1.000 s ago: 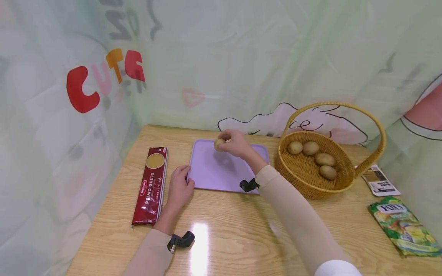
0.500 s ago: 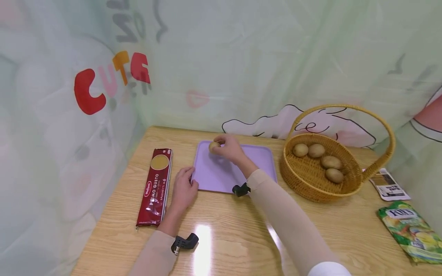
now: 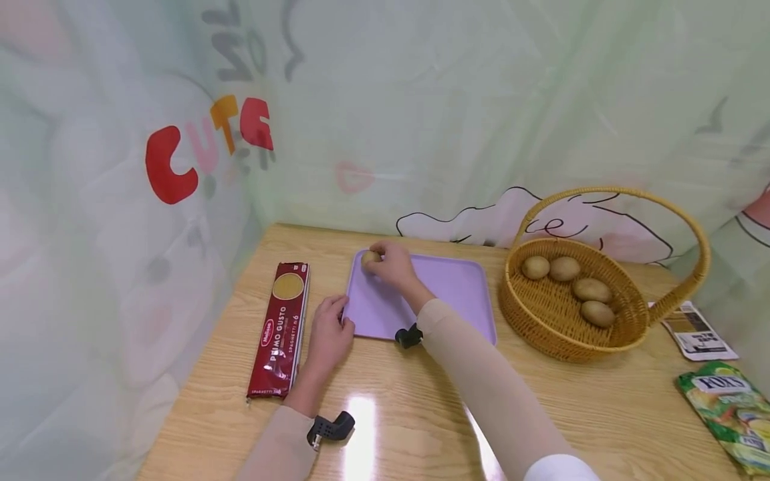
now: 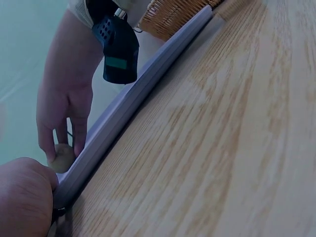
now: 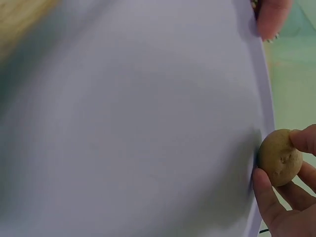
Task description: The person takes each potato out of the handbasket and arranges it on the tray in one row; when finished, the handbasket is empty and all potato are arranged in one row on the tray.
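Note:
My right hand (image 3: pixel 392 267) pinches a potato (image 3: pixel 369 260) between thumb and fingertips at the far left corner of a shallow lilac tray (image 3: pixel 445 294). The right wrist view shows the round brown potato (image 5: pixel 280 158) right at the tray's raised rim, with fingers on either side. At the near left corner, my left hand (image 3: pixel 331 334) grips the tray's edge, thumb and fingers bent at the rim. That same hand (image 4: pixel 24 197) fills the lower left of the left wrist view, its fingertips mostly hidden.
Right of the tray stands a wicker basket (image 3: pixel 535 334) with a tall handle and several potatoes (image 3: pixel 592 290) inside. A red spaghetti pack (image 3: pixel 279 334) lies on the left. A green Fox's bag (image 3: pixel 730 414) and a white-and-brown packet (image 3: pixel 698 334) lie at the right.
My right hand has carried the potato left and down towards the tray's far left corner. The left hand keeps its place on the tray's edge. The head view has shifted slightly left.

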A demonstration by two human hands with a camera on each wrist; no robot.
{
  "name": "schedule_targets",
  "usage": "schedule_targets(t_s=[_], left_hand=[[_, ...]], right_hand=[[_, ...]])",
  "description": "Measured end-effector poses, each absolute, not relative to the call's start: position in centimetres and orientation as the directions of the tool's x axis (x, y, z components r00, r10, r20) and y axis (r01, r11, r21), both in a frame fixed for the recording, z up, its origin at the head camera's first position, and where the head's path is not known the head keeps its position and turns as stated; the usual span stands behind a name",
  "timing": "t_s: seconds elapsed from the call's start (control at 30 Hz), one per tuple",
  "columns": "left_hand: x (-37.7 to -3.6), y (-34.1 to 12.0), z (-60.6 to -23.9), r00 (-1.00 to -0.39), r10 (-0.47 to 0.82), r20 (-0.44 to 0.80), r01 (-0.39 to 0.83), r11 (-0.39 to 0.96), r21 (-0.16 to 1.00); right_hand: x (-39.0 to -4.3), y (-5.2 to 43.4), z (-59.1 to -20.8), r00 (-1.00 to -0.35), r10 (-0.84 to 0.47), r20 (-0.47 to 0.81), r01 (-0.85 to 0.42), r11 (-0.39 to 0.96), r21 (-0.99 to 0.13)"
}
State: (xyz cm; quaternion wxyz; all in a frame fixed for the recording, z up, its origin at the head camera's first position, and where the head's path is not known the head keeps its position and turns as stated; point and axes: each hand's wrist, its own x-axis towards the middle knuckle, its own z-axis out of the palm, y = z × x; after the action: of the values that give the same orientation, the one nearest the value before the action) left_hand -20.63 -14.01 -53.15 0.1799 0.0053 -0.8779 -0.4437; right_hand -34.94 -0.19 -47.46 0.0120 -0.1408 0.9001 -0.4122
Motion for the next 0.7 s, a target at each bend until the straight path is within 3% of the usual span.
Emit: schedule_targets(t_s=[0.7], left_hand=[[-20.4, -14.0, -52.6, -0.944, -0.178, 0.279, 0.132, 0.57, 0.811]], right_hand=[[-34.5, 0.4, -46.9, -0.936, -0.349, 0.039, -0.276, 0.661, -0.698]])
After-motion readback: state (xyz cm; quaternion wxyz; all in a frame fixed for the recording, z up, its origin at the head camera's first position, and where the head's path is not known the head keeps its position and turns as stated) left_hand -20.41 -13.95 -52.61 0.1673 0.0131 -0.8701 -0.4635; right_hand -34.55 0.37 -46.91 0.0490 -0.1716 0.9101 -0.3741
